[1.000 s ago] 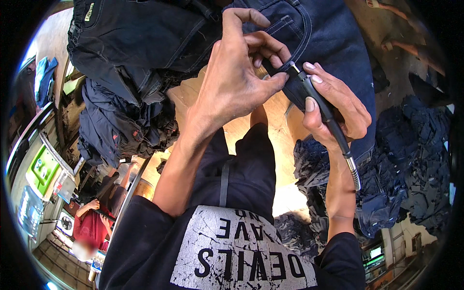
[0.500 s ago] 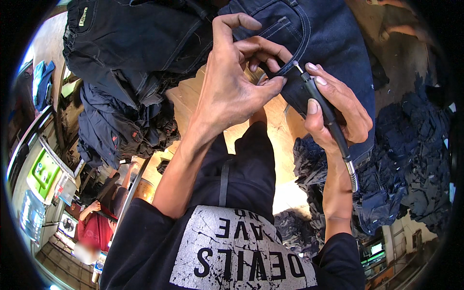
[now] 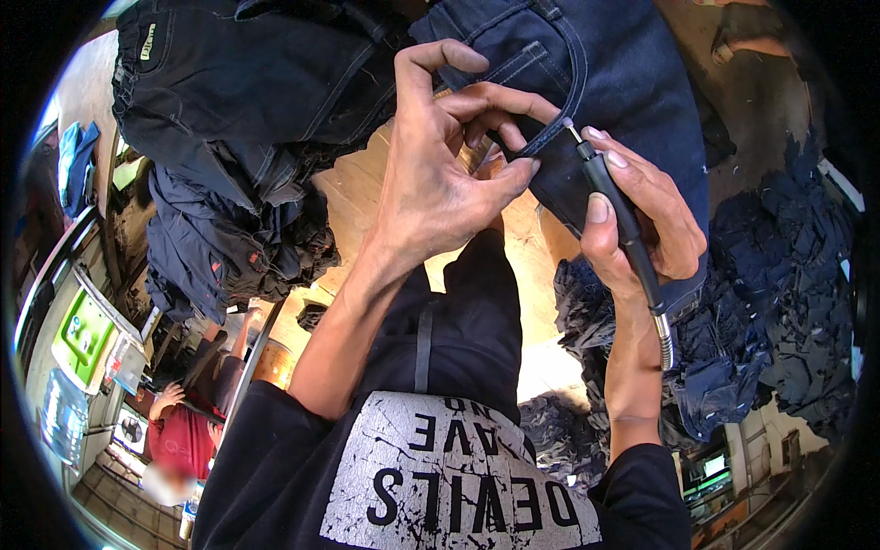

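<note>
My left hand (image 3: 429, 183) is closed in a pinch on the curved, stitched waistband (image 3: 579, 73) of dark blue jeans (image 3: 642, 82), its index finger bent above the edge. In my right hand (image 3: 662, 206) is a slim black rotary tool handpiece (image 3: 621, 206), gripped like a pen between thumb and fingers. Its thin metal shaft ends in a small pale tip (image 3: 567, 122) that meets the waistband edge, close to my left fingertips. From the handpiece's lower end comes a springy metal cable sleeve (image 3: 665, 344). A stitched pocket shows on the jeans behind my left hand.
Black trousers (image 3: 247, 73) lie at upper left, above a heap of dark garments (image 3: 211, 238). More dark clothing (image 3: 770, 284) is piled on the right. A person in a red shirt (image 3: 183, 435) is at lower left. Another person's limb (image 3: 747, 41) shows at upper right.
The tool tip has shifted slightly right and down along the waistband edge. My left hand has moved a little left and down, still pinching the waistband.
</note>
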`<state>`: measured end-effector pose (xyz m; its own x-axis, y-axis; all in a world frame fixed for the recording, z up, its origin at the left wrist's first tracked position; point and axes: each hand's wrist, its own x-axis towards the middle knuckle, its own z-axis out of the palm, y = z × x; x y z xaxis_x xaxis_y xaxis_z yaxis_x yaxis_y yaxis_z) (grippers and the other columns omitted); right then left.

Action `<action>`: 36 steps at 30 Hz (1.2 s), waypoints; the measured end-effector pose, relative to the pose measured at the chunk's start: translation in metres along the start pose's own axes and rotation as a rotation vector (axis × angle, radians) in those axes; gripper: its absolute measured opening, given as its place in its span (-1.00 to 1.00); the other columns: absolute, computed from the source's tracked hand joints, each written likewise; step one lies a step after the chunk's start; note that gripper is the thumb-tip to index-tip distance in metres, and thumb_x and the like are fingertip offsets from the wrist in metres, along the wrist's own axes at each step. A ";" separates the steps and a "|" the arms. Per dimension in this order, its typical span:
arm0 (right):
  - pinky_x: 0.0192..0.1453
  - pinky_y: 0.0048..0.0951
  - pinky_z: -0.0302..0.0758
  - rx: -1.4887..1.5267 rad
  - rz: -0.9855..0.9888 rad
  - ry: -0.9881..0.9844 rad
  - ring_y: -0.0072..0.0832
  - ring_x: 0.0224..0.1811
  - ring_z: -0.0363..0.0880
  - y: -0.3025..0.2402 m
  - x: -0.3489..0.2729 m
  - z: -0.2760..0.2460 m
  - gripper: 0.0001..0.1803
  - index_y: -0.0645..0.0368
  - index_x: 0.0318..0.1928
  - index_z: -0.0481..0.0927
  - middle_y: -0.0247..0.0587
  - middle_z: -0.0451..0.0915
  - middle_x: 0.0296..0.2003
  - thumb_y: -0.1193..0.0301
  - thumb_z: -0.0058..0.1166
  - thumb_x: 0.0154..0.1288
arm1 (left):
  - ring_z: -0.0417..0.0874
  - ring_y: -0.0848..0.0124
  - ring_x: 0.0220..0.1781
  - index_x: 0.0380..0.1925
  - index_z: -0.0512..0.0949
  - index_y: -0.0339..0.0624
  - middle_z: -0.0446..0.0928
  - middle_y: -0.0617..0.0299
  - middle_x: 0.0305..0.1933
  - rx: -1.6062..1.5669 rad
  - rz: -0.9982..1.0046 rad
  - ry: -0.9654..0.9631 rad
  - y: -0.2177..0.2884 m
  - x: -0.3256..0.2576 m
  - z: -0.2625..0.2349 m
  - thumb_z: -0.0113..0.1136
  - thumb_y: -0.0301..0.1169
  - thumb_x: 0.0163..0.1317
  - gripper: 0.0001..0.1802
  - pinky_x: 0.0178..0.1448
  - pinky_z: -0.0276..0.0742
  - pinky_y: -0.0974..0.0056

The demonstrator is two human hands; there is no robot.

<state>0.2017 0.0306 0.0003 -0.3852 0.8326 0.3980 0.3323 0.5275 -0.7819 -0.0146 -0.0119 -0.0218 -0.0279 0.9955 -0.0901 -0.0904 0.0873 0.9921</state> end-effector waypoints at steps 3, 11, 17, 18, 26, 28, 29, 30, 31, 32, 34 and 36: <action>0.11 -0.21 0.84 -0.012 0.009 0.003 -0.04 -0.03 0.91 0.000 0.000 0.000 -0.65 0.39 -0.03 0.77 0.23 0.84 -0.14 0.53 0.35 0.14 | 0.73 0.47 -0.14 0.30 0.10 -0.03 0.74 -0.19 0.13 -0.026 -0.025 0.000 0.000 -0.001 0.001 0.53 -0.72 0.17 -0.10 -0.01 0.67 0.43; 0.09 -0.24 0.85 0.010 0.053 0.045 -0.08 -0.03 0.91 -0.002 -0.001 0.002 -0.64 0.38 0.00 0.77 0.22 0.84 -0.13 0.54 0.35 0.16 | 0.69 0.54 -0.17 0.28 0.09 -0.01 0.71 -0.23 0.20 -0.098 0.004 -0.003 -0.003 0.000 0.003 0.48 -0.76 0.22 -0.14 0.01 0.63 0.48; 0.05 -0.24 0.86 0.002 0.073 0.062 -0.08 -0.06 0.90 -0.004 0.000 0.003 -0.65 0.40 0.01 0.75 0.22 0.83 -0.14 0.55 0.35 0.18 | 0.67 0.55 -0.15 0.27 0.09 0.00 0.70 -0.25 0.23 -0.076 0.004 -0.006 -0.004 -0.002 0.002 0.47 -0.76 0.23 -0.15 0.01 0.61 0.50; 0.05 -0.24 0.86 0.009 0.077 0.069 -0.08 -0.07 0.90 -0.004 0.000 0.004 -0.65 0.40 0.01 0.74 0.22 0.83 -0.14 0.55 0.34 0.18 | 0.67 0.54 -0.13 0.27 0.09 0.01 0.70 -0.25 0.23 -0.081 0.005 -0.006 -0.005 -0.002 0.002 0.47 -0.76 0.23 -0.15 0.01 0.61 0.50; 0.05 -0.26 0.86 -0.047 0.146 0.061 -0.10 -0.08 0.90 -0.008 -0.002 0.002 -0.62 0.38 0.05 0.73 0.22 0.82 -0.12 0.55 0.35 0.19 | 0.65 0.50 -0.01 0.27 0.09 0.01 0.68 -0.28 0.28 -0.097 0.011 0.006 -0.007 -0.002 0.005 0.49 -0.71 0.21 -0.15 0.08 0.54 0.42; 0.03 -0.28 0.85 -0.058 0.173 0.059 -0.11 -0.09 0.90 -0.010 -0.002 0.001 -0.62 0.37 0.06 0.73 0.21 0.82 -0.12 0.55 0.35 0.20 | 0.65 0.50 0.01 0.26 0.09 0.01 0.67 -0.31 0.29 -0.114 -0.006 0.006 -0.007 -0.003 0.006 0.49 -0.70 0.21 -0.16 0.09 0.52 0.42; 0.02 -0.29 0.85 -0.063 0.191 0.063 -0.12 -0.10 0.90 -0.012 -0.003 0.001 -0.62 0.37 0.06 0.74 0.21 0.82 -0.12 0.54 0.36 0.21 | 0.65 0.50 0.01 0.26 0.09 0.01 0.66 -0.31 0.30 -0.115 -0.001 0.004 -0.007 -0.003 0.006 0.48 -0.71 0.21 -0.16 0.09 0.52 0.42; 0.00 -0.30 0.85 -0.066 0.201 0.068 -0.13 -0.10 0.89 -0.012 -0.003 0.002 -0.61 0.36 0.07 0.74 0.20 0.82 -0.12 0.54 0.36 0.21 | 0.65 0.50 0.02 0.26 0.09 0.01 0.66 -0.32 0.30 -0.116 0.004 0.003 -0.007 -0.003 0.006 0.48 -0.71 0.22 -0.16 0.09 0.52 0.43; -0.01 -0.31 0.84 -0.070 0.211 0.073 -0.15 -0.11 0.89 -0.013 -0.003 0.002 -0.61 0.36 0.07 0.74 0.20 0.82 -0.12 0.54 0.36 0.22 | 0.65 0.50 0.02 0.26 0.09 0.01 0.66 -0.33 0.30 -0.107 0.010 0.000 -0.008 -0.003 0.007 0.47 -0.71 0.22 -0.17 0.09 0.52 0.43; -0.03 -0.33 0.84 -0.073 0.212 0.078 -0.16 -0.12 0.89 -0.013 -0.004 0.002 -0.61 0.37 0.07 0.74 0.19 0.82 -0.12 0.54 0.37 0.22 | 0.65 0.50 0.02 0.26 0.09 0.01 0.66 -0.33 0.31 -0.113 0.014 0.002 -0.008 -0.003 0.007 0.46 -0.72 0.22 -0.17 0.09 0.51 0.44; -0.05 -0.36 0.83 -0.069 0.214 0.092 -0.19 -0.14 0.88 -0.012 -0.005 0.004 -0.61 0.37 0.08 0.74 0.18 0.82 -0.13 0.54 0.37 0.23 | 0.66 0.50 0.03 0.27 0.09 0.01 0.65 -0.33 0.32 -0.098 0.022 -0.001 -0.009 -0.003 0.007 0.44 -0.73 0.21 -0.17 0.10 0.51 0.44; -0.08 -0.39 0.81 -0.054 0.215 0.112 -0.20 -0.16 0.88 -0.009 -0.006 0.007 -0.61 0.37 0.08 0.74 0.18 0.81 -0.13 0.55 0.38 0.23 | 0.65 0.50 0.03 0.28 0.09 0.01 0.65 -0.33 0.33 -0.108 0.022 -0.003 -0.009 -0.002 0.007 0.43 -0.74 0.21 -0.16 0.11 0.51 0.44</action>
<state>0.1954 0.0196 0.0017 -0.2039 0.9386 0.2783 0.4428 0.3419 -0.8289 -0.0072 -0.0148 -0.0298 -0.0278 0.9973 -0.0682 -0.1967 0.0614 0.9785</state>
